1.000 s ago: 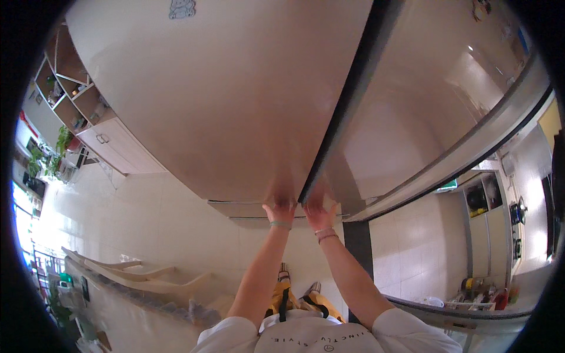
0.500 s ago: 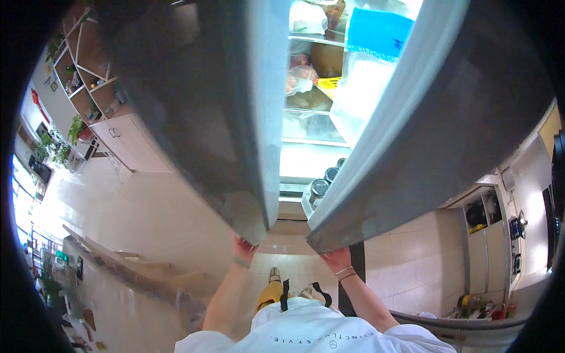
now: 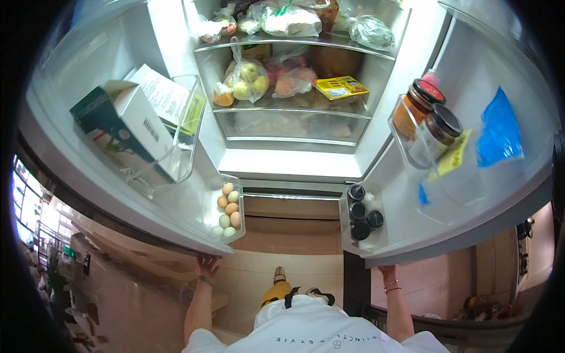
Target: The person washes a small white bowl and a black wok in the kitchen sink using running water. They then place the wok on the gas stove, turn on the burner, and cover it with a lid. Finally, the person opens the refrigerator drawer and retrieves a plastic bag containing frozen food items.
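A refrigerator stands with both doors swung wide. My left hand (image 3: 207,267) is at the lower edge of the left door (image 3: 194,226), its fingers spread. At the bottom edge of the right door (image 3: 435,238) is my right hand (image 3: 388,273); the door hides its fingertips. In the left door, a clear bin holds several eggs (image 3: 228,210), and a higher bin has a green-and-white carton (image 3: 132,129). Across from them, the right door bears two jars (image 3: 436,132) with dark and red lids. Below these is a tray of black-lidded bottles (image 3: 358,210).
Inside, the glass shelves (image 3: 282,110) carry bagged green fruit (image 3: 247,81), a yellow packet (image 3: 341,87) and a wrapped white bundle (image 3: 288,20). A blue bag (image 3: 499,132) hangs on the right door. Low cabinets (image 3: 497,259) lie to the right.
Both doors have swung outward from a narrow gap to wide apart. My hands have moved apart with them, left and right, baring the shelves and door bins.
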{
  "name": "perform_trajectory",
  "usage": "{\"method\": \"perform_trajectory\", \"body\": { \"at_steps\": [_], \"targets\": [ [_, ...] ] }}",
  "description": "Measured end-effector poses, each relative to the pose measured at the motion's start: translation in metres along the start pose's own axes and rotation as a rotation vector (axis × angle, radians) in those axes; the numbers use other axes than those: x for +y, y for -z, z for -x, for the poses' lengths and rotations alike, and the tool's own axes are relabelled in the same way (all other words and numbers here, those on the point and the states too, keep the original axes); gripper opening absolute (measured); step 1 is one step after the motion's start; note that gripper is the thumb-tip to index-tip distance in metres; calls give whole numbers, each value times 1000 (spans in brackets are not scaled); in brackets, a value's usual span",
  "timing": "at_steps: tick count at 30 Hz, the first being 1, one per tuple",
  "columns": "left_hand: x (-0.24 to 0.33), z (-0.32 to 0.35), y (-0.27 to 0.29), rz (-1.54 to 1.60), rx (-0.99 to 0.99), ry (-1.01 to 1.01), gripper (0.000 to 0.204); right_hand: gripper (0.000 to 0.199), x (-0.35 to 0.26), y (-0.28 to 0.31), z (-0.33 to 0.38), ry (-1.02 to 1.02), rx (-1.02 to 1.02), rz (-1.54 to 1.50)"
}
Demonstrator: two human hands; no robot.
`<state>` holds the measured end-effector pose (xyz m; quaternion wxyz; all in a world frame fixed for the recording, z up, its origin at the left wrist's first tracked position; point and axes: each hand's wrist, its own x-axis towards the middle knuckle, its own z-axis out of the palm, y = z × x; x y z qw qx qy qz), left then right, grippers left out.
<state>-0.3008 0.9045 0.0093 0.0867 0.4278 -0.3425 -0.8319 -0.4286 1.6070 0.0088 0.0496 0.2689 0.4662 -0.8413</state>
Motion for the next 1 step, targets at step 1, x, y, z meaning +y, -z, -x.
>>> {"method": "perform_trajectory", "body": {
  "at_steps": [1],
  "targets": [
    [7,5,7,-32,-27,2,69,44,5,-1,-2,-7,0,-1]
  ]
}}
